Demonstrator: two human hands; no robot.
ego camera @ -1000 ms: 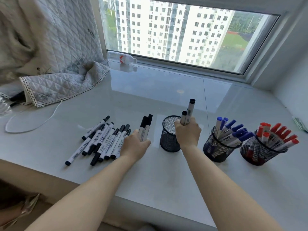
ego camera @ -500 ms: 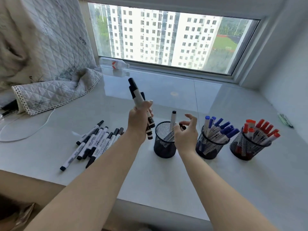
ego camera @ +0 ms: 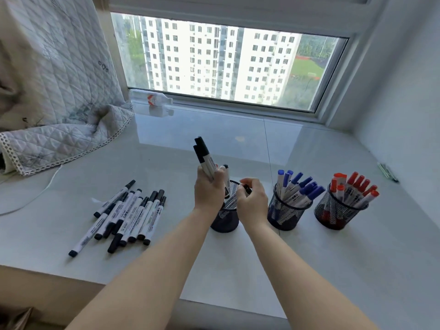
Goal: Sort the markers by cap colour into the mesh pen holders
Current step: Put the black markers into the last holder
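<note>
In the head view, a glossy pale windowsill [ego camera: 238, 270] is seen beneath a window [ego camera: 221, 65] that looks out on white apartment blocks. Two black-capped markers [ego camera: 204, 156] are gripped in the left hand [ego camera: 209, 191], whose fingers are curled round the barrels; the caps point up and away, above and just left of the black mesh pen holder [ego camera: 225, 222]. The right hand [ego camera: 252, 201] is held over the near right rim of that holder, its fingers curled, with the dark end of a marker [ego camera: 247, 188] seen at its fingertips; whether that marker is actually pinched cannot be told. Inside the same holder one black-capped marker [ego camera: 226, 173] stands nearly upright, and a further barrel leans beside it. To the right, a second mesh holder [ego camera: 287, 215] is filled with blue-capped markers [ego camera: 300, 186], and beside that a third mesh holder [ego camera: 335, 214] is filled with red-capped markers [ego camera: 354, 184]. A loose pile of black-capped markers [ego camera: 128, 213] lies on the sill well to the left of the holders. A quilted grey cloth [ego camera: 54, 96] is draped at the far left, with a white cable [ego camera: 45, 189] trailing from under it. A small plastic bottle [ego camera: 154, 100] lies on its side against the window frame.
</note>
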